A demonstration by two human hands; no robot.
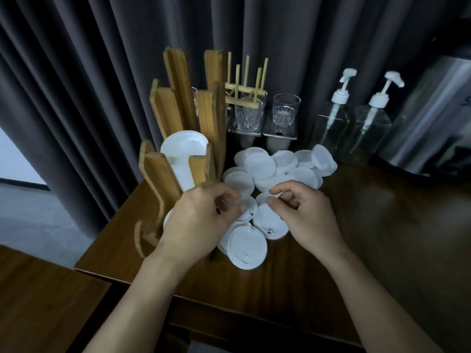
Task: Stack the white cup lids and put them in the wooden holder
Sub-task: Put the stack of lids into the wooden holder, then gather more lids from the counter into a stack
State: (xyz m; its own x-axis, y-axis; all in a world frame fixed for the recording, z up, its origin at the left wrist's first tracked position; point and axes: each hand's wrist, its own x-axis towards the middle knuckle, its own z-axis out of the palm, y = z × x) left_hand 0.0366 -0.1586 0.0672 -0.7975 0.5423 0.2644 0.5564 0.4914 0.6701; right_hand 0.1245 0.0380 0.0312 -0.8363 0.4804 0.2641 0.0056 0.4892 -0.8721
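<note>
Both hands [204,217] among white lids [270,169]

holder [168,174] left | lids [277,169] right, on table [382,238] | glasses [248,113] behind

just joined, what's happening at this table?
A person is sorting white cup lids loose on a dark wooden table. Both hands are over the near lids: the left hand and right hand each seem to pinch a lid edge, though the grip is partly hidden. The wooden holder already has a stack of lids in it.

Dark table [382,238], lids [262,165] (loose), holder [163,174]
</note>
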